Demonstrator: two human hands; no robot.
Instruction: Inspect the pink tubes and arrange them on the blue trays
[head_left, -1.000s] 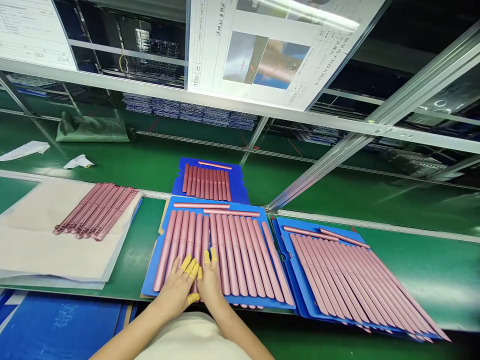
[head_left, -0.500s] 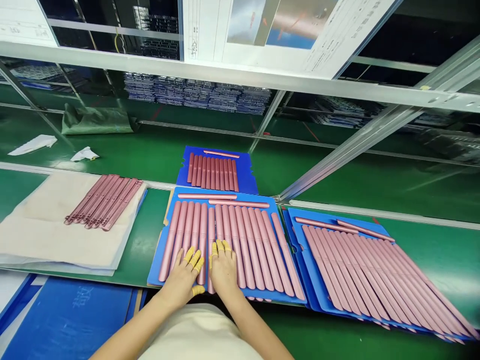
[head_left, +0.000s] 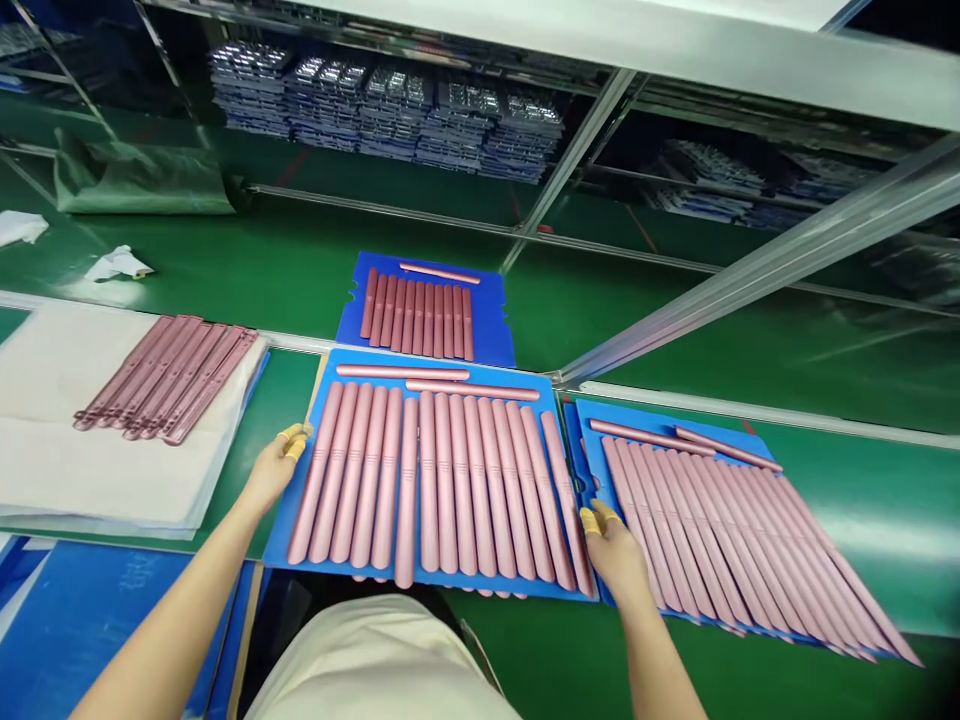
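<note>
Here we see the left hand point(head_left: 274, 475) and the right hand point(head_left: 619, 560) moved apart. Earlier both lay close together on the rods at the near middle of the central blue tray point(head_left: 281, 545); now each is at one side edge of it. The left hand's fingers point(head_left: 294, 447), tipped with yellow finger cots, are bunched at the tray's left edge. The right hand's fingers point(head_left: 591, 520), also capped, curve at its right edge, just beside the neighbouring tray. Neither hand closes on a rod, but we cannot tell whether either grips the tray edge.

The rose-pink rods point(head_left: 450, 480) lie side by side in the central blue tray, now uncovered by the hands, with two loose rods point(head_left: 403, 372) lengthwise along its far edge. Beyond the central blue tray lies a far blue tray point(head_left: 491, 320) of similar rods. To its right is a right blue tray point(head_left: 589, 465), also filled with rods. To its left, a beige sheet point(head_left: 60, 440) carries a row of slim pink strips point(head_left: 165, 378). All rest on a green workbench point(head_left: 862, 520).
</note>
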